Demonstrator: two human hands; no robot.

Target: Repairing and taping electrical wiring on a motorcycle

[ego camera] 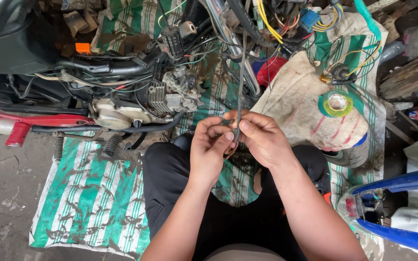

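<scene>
Here, pinched between both hands over the lap: a thin dark cable [240, 82] running up from the fingers to the wire bundle [276, 21] above. Left hand [210, 147] closed on the cable's lower end, thumb and forefinger pressed together on it; right hand [262, 137] clamped just beside, fingertips nearly touching the left's. Grip tight on both sides, no gap showing.

Judged by its look, light and limp, bending freely, likely greasy and a little slippery; thin enough to kink or fray if pulled hard. Best held close to the end, as now, with the upper run left slack.

Going left to right around it: a red footrest bar [35, 121] at the far left, then the grimy engine [136, 104] with its hoses, well apart from the hands. Underneath, a green-and-white striped mat [93, 198] on the floor. Directly above the hands, a chrome tube [233, 48] beside the cable's path, with yellow and blue wires tangled near the top, likely to snag. Further right, a dirty cloth [296, 106] carrying a green tape roll [336, 103]. At the far right, a blue panel [402, 183] with a tail light, clear of the work.
</scene>
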